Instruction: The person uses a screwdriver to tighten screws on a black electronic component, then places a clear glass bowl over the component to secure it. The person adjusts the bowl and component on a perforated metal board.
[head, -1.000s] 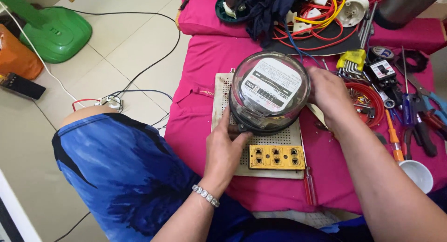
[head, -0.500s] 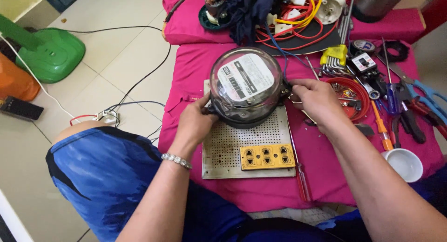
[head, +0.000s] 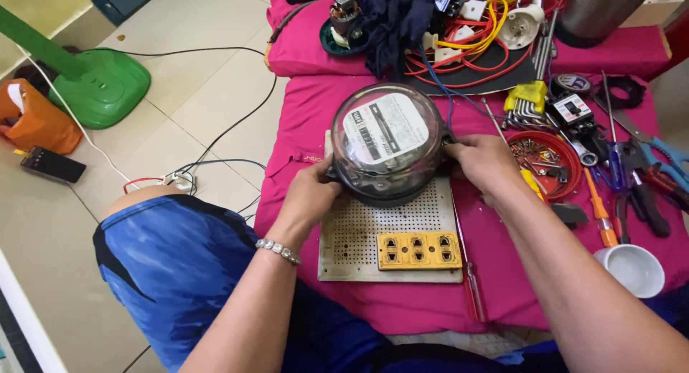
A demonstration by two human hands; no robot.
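A round electric meter with a clear glass dome (head: 387, 140) rests on a perforated cream board (head: 359, 236) laid over a pink cloth. My left hand (head: 310, 193) grips the meter's left side at its dark base. My right hand (head: 484, 161) holds the right side. A yellow socket strip (head: 418, 250) is fixed to the board's near edge, in front of the meter.
A red-handled screwdriver (head: 470, 287) lies right of the board. A red bowl of screws (head: 549, 157), pliers, screwdrivers and a white cup (head: 631, 269) crowd the right side. Coloured wires (head: 474, 43) and a dark cloth sit behind. A green fan base (head: 100, 86) stands on the tiled floor.
The meter has shifted slightly up the board while both hands keep their hold on its sides. The view has tilted a little.
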